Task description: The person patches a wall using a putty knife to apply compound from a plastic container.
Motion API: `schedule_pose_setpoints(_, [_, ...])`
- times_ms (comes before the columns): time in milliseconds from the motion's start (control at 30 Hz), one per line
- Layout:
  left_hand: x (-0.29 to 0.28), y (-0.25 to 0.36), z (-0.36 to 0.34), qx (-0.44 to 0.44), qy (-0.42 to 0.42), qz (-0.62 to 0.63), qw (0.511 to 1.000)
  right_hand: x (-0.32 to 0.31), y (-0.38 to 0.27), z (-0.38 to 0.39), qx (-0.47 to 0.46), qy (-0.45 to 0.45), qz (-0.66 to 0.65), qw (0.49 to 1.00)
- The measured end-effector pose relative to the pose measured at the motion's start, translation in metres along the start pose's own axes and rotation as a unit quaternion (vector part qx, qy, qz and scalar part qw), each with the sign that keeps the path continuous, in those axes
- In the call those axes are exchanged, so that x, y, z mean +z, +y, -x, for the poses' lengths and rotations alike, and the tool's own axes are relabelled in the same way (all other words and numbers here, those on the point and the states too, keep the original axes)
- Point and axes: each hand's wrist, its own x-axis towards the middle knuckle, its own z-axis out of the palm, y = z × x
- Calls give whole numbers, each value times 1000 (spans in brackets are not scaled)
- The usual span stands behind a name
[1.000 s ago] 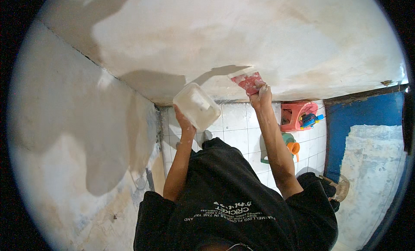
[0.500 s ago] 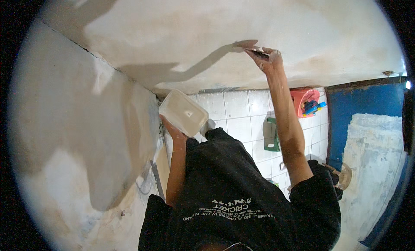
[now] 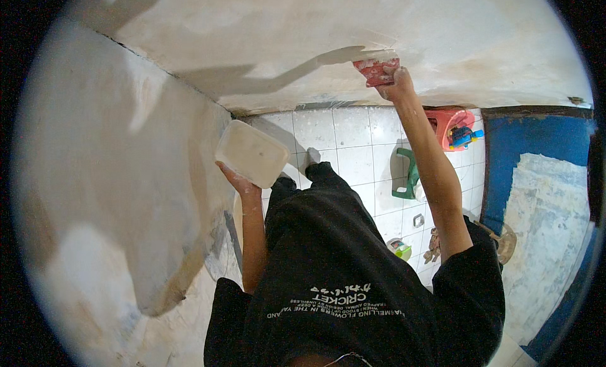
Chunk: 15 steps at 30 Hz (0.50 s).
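My right hand (image 3: 398, 86) is closed on a red putty scraper (image 3: 377, 71) smeared with white filler. The scraper's flat face shows, and its far edge is at the wall (image 3: 284, 48) in front of me; whether it touches cannot be made out. Low on the left, my left hand (image 3: 242, 180) grips a pale rectangular plastic tub (image 3: 252, 153) by its near side. A whitish layer covers the inside of the tub. White smears mark both hands. My arm's shadow falls across the patchy, plastered wall.
A second plastered wall (image 3: 126, 177) stands close on my left. On the white tiled floor (image 3: 353, 168) are a green stool (image 3: 409, 171), a red plastic stool or basin (image 3: 451, 124) with a blue object (image 3: 466, 138), and small items. A blue panel (image 3: 536, 136) with a whitish patch is at right.
The scraper has turned from edge-on so its red face shows. My right hand has shifted slightly. The tub sits a little further left and higher in view, as the whole view shifted.
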Motion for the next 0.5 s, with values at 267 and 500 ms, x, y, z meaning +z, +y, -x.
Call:
schedule_pose_setpoints(267, [-25, 3, -3, 7, -36, 44, 998, 28, -29, 25, -46, -88, -88, 991])
schedule_pose_setpoints(500, [-31, 5, 8, 46, -4, 3, 999, -12, -20, 53, -61, 29, -66, 996])
